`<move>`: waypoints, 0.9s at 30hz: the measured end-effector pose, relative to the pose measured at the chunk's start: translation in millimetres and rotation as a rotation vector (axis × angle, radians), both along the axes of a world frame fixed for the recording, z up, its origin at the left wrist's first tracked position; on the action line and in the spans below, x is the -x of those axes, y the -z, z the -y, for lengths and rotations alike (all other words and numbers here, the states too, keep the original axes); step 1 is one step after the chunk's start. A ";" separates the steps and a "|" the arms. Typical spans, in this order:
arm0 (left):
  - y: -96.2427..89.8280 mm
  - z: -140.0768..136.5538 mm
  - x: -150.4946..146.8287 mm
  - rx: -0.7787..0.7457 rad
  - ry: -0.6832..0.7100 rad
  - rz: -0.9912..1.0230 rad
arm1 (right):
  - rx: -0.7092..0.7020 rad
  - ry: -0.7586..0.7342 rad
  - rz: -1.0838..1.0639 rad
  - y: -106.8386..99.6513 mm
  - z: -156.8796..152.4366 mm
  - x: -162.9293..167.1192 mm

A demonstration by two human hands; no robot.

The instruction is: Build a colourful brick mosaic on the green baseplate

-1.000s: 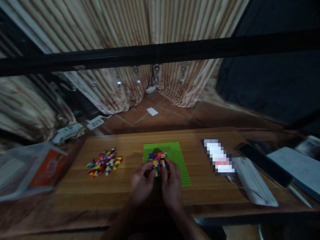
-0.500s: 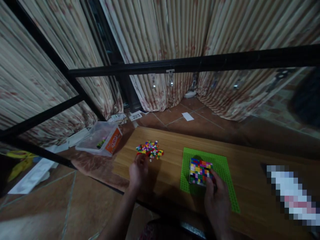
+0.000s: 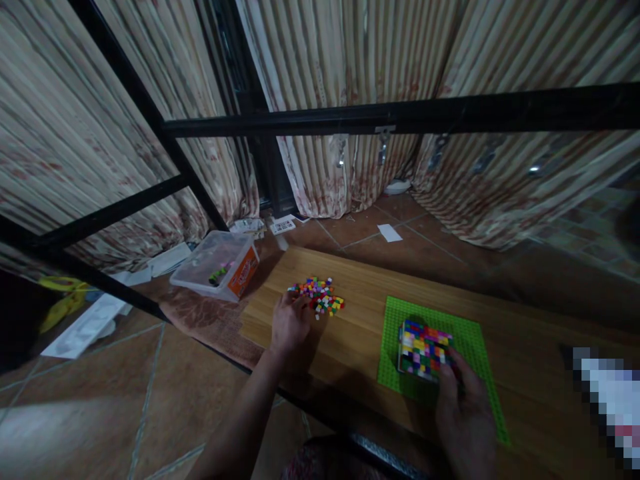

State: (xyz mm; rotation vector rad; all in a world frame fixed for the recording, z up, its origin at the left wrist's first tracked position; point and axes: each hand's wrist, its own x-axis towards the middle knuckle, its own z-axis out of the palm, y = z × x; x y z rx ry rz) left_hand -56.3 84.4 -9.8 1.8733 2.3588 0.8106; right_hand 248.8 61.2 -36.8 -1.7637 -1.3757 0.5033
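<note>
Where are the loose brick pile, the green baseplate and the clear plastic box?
loose brick pile [image 3: 320, 296], head view, middle of the heap.
green baseplate [image 3: 470, 340], head view, bare far right studs.
clear plastic box [image 3: 213, 257], head view, lid.

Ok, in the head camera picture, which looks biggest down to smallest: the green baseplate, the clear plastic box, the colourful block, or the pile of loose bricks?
1. green baseplate
2. clear plastic box, though it sits farther away, so it may really be bigger
3. and 4. colourful block and pile of loose bricks look about alike.

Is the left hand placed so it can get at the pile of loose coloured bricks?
Probably yes: the left hand lies on the table with its fingertips at the pile of loose bricks, nothing between them.
</note>
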 end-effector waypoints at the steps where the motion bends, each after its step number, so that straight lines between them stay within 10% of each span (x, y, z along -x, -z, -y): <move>1: -0.6 -2.5 -1.5 0.012 0.009 -0.028 | -0.001 0.000 0.002 -1.0 0.1 0.1; 18: 0.6 -7.3 -4.4 -0.082 0.064 -0.073 | -0.058 -0.011 0.004 3.5 0.5 -0.7; 27: -3.3 8.0 -28.6 -0.215 0.172 0.401 | -0.359 -0.102 0.198 -27.7 14.4 20.5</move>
